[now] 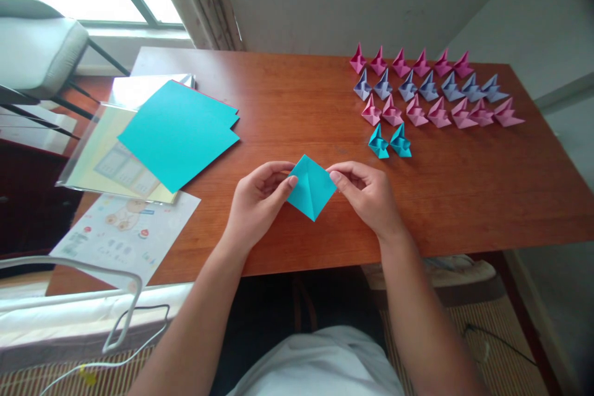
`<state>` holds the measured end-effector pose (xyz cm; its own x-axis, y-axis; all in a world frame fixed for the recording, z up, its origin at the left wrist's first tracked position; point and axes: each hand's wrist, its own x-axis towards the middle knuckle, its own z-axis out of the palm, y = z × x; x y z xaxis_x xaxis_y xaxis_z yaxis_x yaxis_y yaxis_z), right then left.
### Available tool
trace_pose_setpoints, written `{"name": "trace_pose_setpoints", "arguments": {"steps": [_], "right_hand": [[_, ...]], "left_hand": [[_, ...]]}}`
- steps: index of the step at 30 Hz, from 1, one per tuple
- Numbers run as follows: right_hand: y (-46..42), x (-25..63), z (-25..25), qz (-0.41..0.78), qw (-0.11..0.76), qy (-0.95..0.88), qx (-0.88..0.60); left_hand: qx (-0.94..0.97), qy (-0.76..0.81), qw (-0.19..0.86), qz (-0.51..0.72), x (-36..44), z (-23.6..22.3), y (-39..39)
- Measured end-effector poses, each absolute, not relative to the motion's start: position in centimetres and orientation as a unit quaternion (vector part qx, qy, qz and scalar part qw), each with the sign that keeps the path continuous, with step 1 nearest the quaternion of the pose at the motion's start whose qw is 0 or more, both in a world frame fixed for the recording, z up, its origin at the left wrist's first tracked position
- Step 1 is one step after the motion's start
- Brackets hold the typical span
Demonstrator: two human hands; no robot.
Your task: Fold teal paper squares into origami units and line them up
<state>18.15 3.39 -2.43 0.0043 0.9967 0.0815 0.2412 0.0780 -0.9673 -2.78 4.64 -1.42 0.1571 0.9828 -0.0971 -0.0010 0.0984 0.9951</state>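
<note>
The turquoise paper square [314, 180], creased down its middle, is positioned over the wooden table [288, 105], one corner directed toward the near table edge; whether it contacts the tabletop cannot be determined. The left hand [253, 201] pinches its left corner, thumb on the upper face; the right hand [369, 195] pinches its right corner likewise. Exposed wood extends beyond the square toward the far edge, and a narrower strip separates it from the near edge. Left of the square, well apart, turquoise sheets [180, 136] overlap a clear plastic packet [98, 130] that projects past the table's left edge; a printed white sheet [125, 244] lies nearer. Right of and beyond the square stand four rows of folded paper pieces; the closest row comprises two turquoise pieces [379, 143].
</note>
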Motion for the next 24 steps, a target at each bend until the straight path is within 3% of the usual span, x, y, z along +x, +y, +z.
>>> {"name": "trace_pose_setpoints", "arguments": {"steps": [12, 24], "right_hand": [[2.9, 18.1, -1.9, 0.455, 0.449, -0.573, -0.512], [2.9, 17.7, -0.8, 0.417, 0.399, -0.653, -0.491]], "left_hand": [[0.471, 0.458, 0.617, 0.433, -3.4, -1.1, 4.4], [0.536, 0.469, 0.578, 0.399, -2.8, -0.9, 4.3]]}}
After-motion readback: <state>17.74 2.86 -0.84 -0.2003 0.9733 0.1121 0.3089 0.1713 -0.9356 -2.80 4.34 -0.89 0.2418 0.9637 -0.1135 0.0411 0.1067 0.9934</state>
